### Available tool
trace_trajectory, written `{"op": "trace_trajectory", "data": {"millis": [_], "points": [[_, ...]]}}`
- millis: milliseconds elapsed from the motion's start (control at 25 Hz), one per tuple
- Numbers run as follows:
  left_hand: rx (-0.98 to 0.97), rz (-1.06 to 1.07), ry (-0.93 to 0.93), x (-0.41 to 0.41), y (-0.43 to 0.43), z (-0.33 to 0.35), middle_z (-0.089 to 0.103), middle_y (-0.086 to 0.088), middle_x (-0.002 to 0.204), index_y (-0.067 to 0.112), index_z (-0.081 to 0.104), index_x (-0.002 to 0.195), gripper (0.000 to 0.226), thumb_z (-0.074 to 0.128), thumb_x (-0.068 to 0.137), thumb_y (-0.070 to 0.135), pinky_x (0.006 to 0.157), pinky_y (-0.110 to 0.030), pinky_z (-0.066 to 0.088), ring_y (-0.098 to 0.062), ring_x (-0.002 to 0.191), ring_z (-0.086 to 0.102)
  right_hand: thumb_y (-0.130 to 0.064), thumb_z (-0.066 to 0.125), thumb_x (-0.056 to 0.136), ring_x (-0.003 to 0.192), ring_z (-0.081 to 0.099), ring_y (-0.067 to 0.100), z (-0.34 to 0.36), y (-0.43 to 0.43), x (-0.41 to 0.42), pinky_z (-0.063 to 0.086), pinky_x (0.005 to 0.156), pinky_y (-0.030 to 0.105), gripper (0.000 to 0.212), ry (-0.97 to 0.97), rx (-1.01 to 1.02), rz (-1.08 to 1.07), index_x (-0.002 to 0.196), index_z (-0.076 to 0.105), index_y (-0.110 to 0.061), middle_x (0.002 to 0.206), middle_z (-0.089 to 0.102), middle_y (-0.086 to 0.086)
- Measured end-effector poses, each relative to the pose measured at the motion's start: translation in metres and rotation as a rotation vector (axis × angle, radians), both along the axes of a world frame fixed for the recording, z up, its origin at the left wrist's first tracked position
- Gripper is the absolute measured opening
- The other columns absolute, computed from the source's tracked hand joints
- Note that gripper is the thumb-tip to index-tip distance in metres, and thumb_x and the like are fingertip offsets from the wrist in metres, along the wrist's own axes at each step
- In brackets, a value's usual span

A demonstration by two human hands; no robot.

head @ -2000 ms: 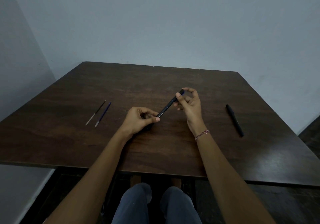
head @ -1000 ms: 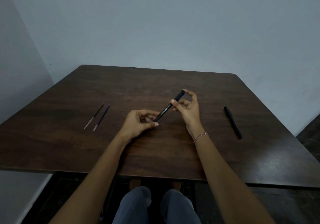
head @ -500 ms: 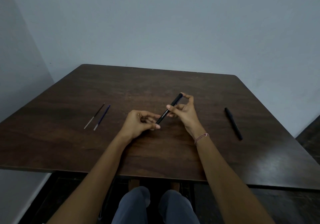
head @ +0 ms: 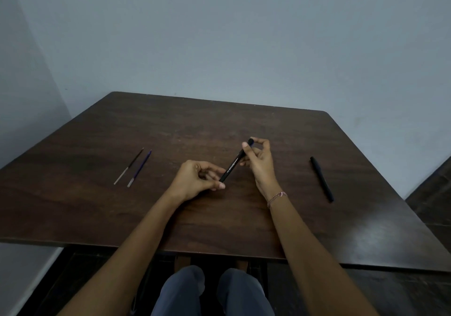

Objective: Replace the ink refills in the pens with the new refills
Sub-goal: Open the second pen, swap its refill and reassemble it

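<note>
A black pen (head: 233,166) with white lettering slants above the middle of the dark wooden table (head: 97,213). My right hand (head: 260,162) pinches its upper end between thumb and fingers. My left hand (head: 197,179) pinches its lower end, which is hidden behind the fingers. A second black pen (head: 321,179) lies on the table to the right. Two thin refills lie side by side at the left: a dark one (head: 129,165) and a blue one (head: 139,168).
Pale walls stand behind and to the left of the table. My knees (head: 212,291) show under the near edge. A dark floor (head: 432,189) lies beyond the right edge.
Both hands have kept the pen between them over the middle of the table. The pen has shifted slightly and my right-hand fingers have changed their hold at its upper end.
</note>
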State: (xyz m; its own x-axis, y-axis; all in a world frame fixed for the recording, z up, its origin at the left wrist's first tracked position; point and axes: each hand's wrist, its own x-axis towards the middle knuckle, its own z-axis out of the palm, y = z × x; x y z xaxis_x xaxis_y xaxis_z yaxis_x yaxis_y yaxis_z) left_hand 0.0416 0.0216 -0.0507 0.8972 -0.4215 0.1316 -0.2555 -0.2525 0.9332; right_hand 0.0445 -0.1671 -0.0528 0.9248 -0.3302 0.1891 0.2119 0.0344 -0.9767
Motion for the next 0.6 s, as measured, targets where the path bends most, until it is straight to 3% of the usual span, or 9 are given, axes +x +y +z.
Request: {"op": "trace_trajectory", "data": {"millis": [160,240,320,440,520,600], "points": [[0.112,-0.048,-0.083,-0.015,-0.021,0.003,0.067,0.002,0.075,0.007,0.069,0.111,0.049,0.083,0.064,0.003,0.066,-0.01,0.048,-0.005,0.064,0.063,-0.012,0.056,0.094,0.079,0.06,0.016,0.005,-0.017,0.008,0.049,0.066,0.018,0.006,0.113,-0.159,-0.163,0.098,0.052,-0.011,0.091,0.061,0.009],[0.103,-0.044,-0.176,-0.022,-0.04,0.006,0.067,0.003,0.092,0.008,0.069,0.112,0.053,0.086,0.062,0.008,0.073,-0.008,0.048,-0.004,0.081,0.064,-0.005,0.055,0.094,0.072,0.055,0.013,0.014,-0.031,0.008,0.045,0.059,0.011,0.01,0.155,-0.166,-0.102,0.104,0.056,-0.004,0.084,0.058,0.005],[0.051,-0.062,-0.182,-0.029,-0.062,0.01,0.062,0.005,0.112,0.007,0.066,0.116,0.06,0.086,0.06,0.007,0.077,-0.007,0.049,-0.006,0.099,0.061,-0.002,0.055,0.093,0.062,0.054,0.007,0.025,-0.05,0.003,0.043,0.053,0.007,0.02,0.193,-0.301,-0.046,0.111,0.06,0.004,0.082,0.061,0.005],[0.05,-0.1,-0.149,-0.039,-0.099,0.013,0.058,-0.002,0.131,0.006,0.061,0.122,0.065,0.085,0.062,0.009,0.093,-0.021,0.05,-0.011,0.119,0.055,-0.006,0.061,0.09,0.05,0.057,-0.002,0.04,-0.085,-0.009,0.045,0.053,0.005,0.023,0.222,-0.553,-0.043,0.11,0.065,0.003,0.095,0.065,0.009],[0.102,-0.113,-0.169,-0.045,-0.122,0.014,0.057,-0.002,0.133,0.009,0.06,0.123,0.065,0.085,0.064,0.017,0.098,-0.021,0.046,-0.013,0.12,0.055,-0.008,0.063,0.089,0.053,0.059,-0.002,0.047,-0.106,-0.016,0.048,0.056,0.006,0.023,0.237,-0.683,-0.044,0.109,0.067,0.002,0.101,0.066,0.006],[0.202,-0.088,-0.231,-0.051,-0.142,0.013,0.056,0.004,0.135,0.015,0.06,0.125,0.065,0.084,0.065,0.028,0.097,-0.014,0.039,-0.01,0.121,0.053,-0.012,0.065,0.089,0.069,0.065,0.008,0.051,-0.125,-0.02,0.053,0.068,0.013,0.024,0.251,-0.831,-0.033,0.11,0.069,-0.001,0.107,0.068,0.009]]}}
